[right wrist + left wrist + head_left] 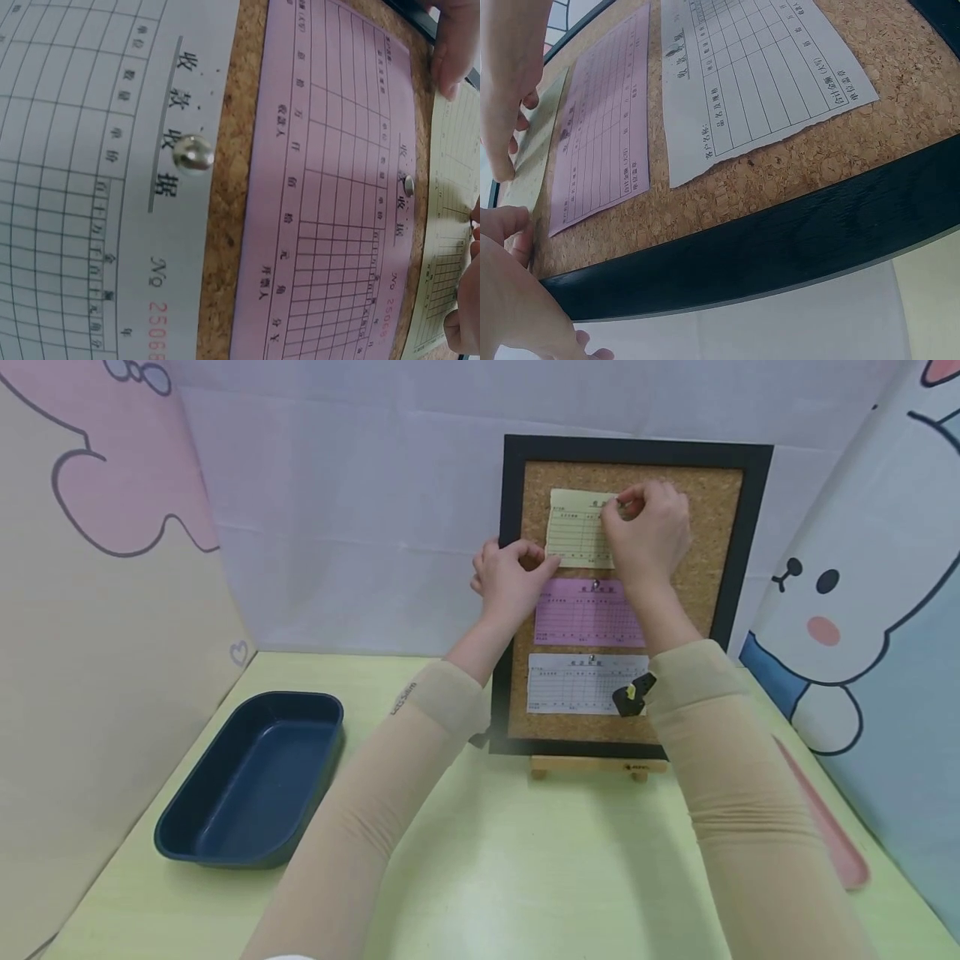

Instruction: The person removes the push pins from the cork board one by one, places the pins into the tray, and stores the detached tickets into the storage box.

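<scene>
A yellow receipt slip [577, 531] lies against the top of the framed corkboard [708, 527]. My left hand [512, 575] pinches its lower left corner between thumb and forefinger. At the slip's upper edge, my right hand [651, 531] pinches a small pin, mostly hidden by the fingertips, against the paper. Below hangs a pink receipt slip [330, 150], fixed at its top by a silver pushpin [409, 185]. Lowest is a white receipt slip [757, 82], with another round silver pushpin [193, 155] near its top edge. My right forearm covers the right ends of the lower slips.
The corkboard stands on a small wooden easel [592, 765] at the back of the pale green table [487, 877]. To the left is a deep blue tray [255, 777]. A pink tray [832, 827] lies partly behind my right sleeve. Printed panels and white cloth enclose the table.
</scene>
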Action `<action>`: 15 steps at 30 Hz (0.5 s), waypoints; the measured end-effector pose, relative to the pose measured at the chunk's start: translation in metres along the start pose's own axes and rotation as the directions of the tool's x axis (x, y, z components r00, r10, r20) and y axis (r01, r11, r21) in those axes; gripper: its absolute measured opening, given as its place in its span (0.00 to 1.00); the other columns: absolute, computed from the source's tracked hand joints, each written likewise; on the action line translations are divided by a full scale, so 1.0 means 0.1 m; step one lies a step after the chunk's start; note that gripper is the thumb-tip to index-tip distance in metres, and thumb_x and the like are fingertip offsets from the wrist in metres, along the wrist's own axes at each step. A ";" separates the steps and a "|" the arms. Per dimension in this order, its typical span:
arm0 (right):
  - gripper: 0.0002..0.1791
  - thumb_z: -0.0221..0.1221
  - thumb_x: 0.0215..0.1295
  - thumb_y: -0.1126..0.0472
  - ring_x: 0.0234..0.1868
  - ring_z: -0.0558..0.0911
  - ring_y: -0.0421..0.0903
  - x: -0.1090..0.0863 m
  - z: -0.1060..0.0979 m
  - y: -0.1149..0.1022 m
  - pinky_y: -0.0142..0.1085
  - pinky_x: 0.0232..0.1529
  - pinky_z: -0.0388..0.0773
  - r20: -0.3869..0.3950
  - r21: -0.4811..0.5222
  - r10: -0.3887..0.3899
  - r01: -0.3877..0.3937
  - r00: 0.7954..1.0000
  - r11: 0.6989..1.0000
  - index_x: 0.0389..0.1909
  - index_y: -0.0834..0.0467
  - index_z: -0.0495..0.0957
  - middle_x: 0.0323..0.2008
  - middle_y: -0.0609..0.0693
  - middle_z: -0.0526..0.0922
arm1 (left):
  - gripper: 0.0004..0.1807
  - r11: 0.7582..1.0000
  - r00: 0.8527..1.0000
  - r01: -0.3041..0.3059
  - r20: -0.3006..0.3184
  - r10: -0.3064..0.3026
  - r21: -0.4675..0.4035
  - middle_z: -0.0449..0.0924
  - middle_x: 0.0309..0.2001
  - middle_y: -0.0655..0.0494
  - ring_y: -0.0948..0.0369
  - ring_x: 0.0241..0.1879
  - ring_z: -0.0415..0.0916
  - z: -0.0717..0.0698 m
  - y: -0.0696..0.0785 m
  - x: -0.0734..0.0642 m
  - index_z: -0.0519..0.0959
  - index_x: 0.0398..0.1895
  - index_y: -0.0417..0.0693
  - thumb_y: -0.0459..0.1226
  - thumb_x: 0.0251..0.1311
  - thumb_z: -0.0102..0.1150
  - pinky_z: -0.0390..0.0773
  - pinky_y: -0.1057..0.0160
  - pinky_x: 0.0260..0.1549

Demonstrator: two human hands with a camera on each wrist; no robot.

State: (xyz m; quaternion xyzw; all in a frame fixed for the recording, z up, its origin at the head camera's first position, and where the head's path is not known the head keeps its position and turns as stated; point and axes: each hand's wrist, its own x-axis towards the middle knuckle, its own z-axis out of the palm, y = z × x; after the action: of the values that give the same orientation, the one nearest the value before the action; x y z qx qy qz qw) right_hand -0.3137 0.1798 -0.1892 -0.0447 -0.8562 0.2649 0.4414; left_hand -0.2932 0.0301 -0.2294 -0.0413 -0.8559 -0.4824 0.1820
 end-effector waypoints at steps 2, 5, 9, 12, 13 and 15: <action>0.16 0.52 0.63 0.50 0.39 0.71 0.47 0.00 0.01 -0.01 0.39 0.36 0.65 -0.017 0.000 0.010 -0.010 1.000 1.000 0.37 0.57 0.81 0.31 0.48 0.74 | 0.13 1.000 1.000 -0.001 0.002 0.001 0.002 0.56 0.70 0.51 0.54 0.72 0.42 0.00 0.01 0.00 0.80 0.33 0.56 0.53 0.58 0.60 0.48 0.46 0.63; 0.15 0.52 0.62 0.51 0.39 0.72 0.47 0.00 0.03 -0.02 0.39 0.35 0.65 -0.037 -0.013 0.022 -0.022 0.999 1.000 0.36 0.57 0.82 0.31 0.48 0.75 | 0.13 1.000 1.000 0.000 0.003 0.000 0.004 0.56 0.70 0.51 0.54 0.71 0.42 0.00 0.01 -0.01 0.80 0.33 0.56 0.53 0.58 0.60 0.48 0.46 0.62; 0.15 0.52 0.62 0.51 0.37 0.74 0.48 0.00 0.03 -0.03 0.40 0.35 0.66 -0.040 -0.039 0.017 -0.019 0.999 0.999 0.36 0.57 0.82 0.31 0.49 0.77 | 0.13 1.000 1.000 0.003 0.002 -0.003 0.003 0.57 0.69 0.52 0.54 0.71 0.43 -0.01 0.02 -0.01 0.80 0.32 0.56 0.53 0.58 0.60 0.48 0.46 0.62; 0.16 0.51 0.63 0.51 0.36 0.75 0.48 0.01 0.03 -0.04 0.41 0.37 0.68 -0.028 -0.048 0.000 -0.001 1.000 0.999 0.37 0.57 0.81 0.32 0.50 0.78 | 0.12 1.000 1.000 -0.001 -0.001 0.001 0.001 0.58 0.69 0.52 0.54 0.71 0.43 -0.02 0.02 -0.01 0.80 0.32 0.55 0.52 0.58 0.61 0.49 0.46 0.62; 0.16 0.51 0.63 0.52 0.36 0.75 0.48 0.02 0.03 -0.04 0.42 0.38 0.69 -0.023 -0.050 -0.005 0.004 1.000 0.999 0.37 0.58 0.81 0.32 0.51 0.78 | 0.12 1.000 1.000 -0.002 -0.002 0.002 0.002 0.58 0.69 0.52 0.54 0.71 0.43 -0.02 0.03 -0.01 0.80 0.32 0.55 0.52 0.58 0.61 0.49 0.46 0.62; 0.16 0.51 0.63 0.52 0.36 0.75 0.48 0.03 0.03 -0.04 0.43 0.43 0.71 -0.018 -0.052 -0.018 0.017 1.000 0.999 0.37 0.58 0.81 0.32 0.51 0.78 | 0.12 1.000 1.000 -0.004 -0.001 0.004 0.002 0.58 0.68 0.52 0.54 0.71 0.43 -0.02 0.03 -0.01 0.80 0.32 0.55 0.52 0.58 0.61 0.49 0.46 0.62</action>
State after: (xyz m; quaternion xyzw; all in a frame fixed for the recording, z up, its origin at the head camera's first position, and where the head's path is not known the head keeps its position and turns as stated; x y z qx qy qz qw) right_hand -0.3170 0.1763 -0.1869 -0.0511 -0.8590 0.2384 0.4501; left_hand -0.2908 0.0299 -0.2268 -0.0424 -0.8562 -0.4812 0.1833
